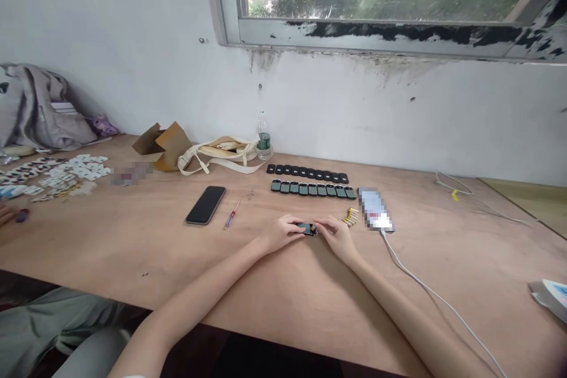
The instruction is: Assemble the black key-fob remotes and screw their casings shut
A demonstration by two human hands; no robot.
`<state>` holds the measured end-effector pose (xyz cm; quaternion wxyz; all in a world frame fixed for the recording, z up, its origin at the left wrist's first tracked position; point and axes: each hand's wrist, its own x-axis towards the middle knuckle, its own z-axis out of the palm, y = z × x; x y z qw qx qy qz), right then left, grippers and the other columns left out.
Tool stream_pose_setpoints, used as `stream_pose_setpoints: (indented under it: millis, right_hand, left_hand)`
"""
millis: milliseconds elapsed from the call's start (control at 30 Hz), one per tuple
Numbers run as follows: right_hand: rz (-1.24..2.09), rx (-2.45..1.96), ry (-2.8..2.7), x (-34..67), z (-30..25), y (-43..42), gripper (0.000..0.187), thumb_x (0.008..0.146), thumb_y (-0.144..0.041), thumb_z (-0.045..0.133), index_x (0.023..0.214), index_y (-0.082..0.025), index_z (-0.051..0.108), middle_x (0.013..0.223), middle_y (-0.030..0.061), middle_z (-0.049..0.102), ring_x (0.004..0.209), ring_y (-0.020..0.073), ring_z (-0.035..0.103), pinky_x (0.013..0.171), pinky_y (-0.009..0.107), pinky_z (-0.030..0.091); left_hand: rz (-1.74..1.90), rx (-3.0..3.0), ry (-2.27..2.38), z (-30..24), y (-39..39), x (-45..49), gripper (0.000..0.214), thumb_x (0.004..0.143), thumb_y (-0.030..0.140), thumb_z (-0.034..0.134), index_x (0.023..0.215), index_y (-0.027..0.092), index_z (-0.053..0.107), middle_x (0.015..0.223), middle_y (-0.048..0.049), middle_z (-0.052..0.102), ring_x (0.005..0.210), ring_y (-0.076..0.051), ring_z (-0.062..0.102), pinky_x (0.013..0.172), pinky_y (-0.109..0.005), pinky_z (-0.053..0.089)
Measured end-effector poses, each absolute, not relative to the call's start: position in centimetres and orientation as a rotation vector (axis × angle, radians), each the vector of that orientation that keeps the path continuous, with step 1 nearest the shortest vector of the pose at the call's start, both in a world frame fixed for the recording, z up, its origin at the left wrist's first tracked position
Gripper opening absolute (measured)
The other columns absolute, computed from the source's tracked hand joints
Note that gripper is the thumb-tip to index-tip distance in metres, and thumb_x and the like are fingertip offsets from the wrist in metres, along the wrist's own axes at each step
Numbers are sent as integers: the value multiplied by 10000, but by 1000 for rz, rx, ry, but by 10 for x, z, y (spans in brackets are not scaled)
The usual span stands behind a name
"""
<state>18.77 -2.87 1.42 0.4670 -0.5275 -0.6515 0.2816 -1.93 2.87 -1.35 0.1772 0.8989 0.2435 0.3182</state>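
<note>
Both my hands meet at the middle of the wooden table point(133, 248). My left hand point(283, 231) pinches the left end of a small dark device point(306, 228). My right hand point(334, 233) has its fingers closed on the device's right end, where a small yellow part shows. Beyond my hands lie two rows of several small parts: black covers point(307, 173) at the back and grey-green units point(312, 189) in front. A few small yellow batteries point(351, 217) lie just right of my right hand.
A black phone point(205, 205) and a purple-handled screwdriver point(232, 214) lie left of my hands. A blurred white device point(375, 209) with a white cable point(425, 289) sits right. A bag point(221, 152), bottle point(263, 139) and cardboard point(162, 143) stand at the back. Another person's fingers point(5, 213) show at far left.
</note>
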Motion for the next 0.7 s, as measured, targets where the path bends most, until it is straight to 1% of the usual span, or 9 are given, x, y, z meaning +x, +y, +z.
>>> stream_pose_setpoints:
  millis: [167, 300, 433, 700]
  right_hand:
    - [764, -1315, -1563, 188, 15, -29, 304, 819, -466, 593, 918, -205, 713, 902, 81, 726, 799, 224, 667, 702, 350, 541]
    - [840, -1342, -1518, 188, 14, -28, 328, 800, -480, 610, 924, -189, 702, 887, 82, 733, 784, 224, 678, 698, 343, 546]
    - [835, -1341, -1536, 188, 11, -27, 318, 795, -480, 622, 887, -186, 702, 873, 84, 730, 786, 225, 672, 701, 340, 534]
    - [776, -1344, -1571, 189, 6, -26, 341, 810, -501, 598, 882, -185, 702, 858, 83, 726, 765, 224, 662, 675, 337, 520]
  left_hand:
    - [870, 2565, 682, -11, 28, -20, 211, 889, 329, 558, 974, 221, 718, 1116, -77, 663, 1010, -199, 619, 877, -328, 513]
    - [883, 2563, 683, -12, 27, -20, 206, 884, 325, 567, 973, 216, 719, 1113, -81, 661, 1006, -200, 619, 876, -327, 511]
    - [887, 2565, 673, -12, 28, -20, 206, 884, 319, 568, 972, 211, 719, 1105, -82, 662, 998, -199, 617, 872, -324, 509]
    - [868, 2548, 674, -12, 28, -19, 207, 888, 319, 562, 980, 216, 716, 1110, -79, 657, 1008, -196, 611, 876, -323, 505]
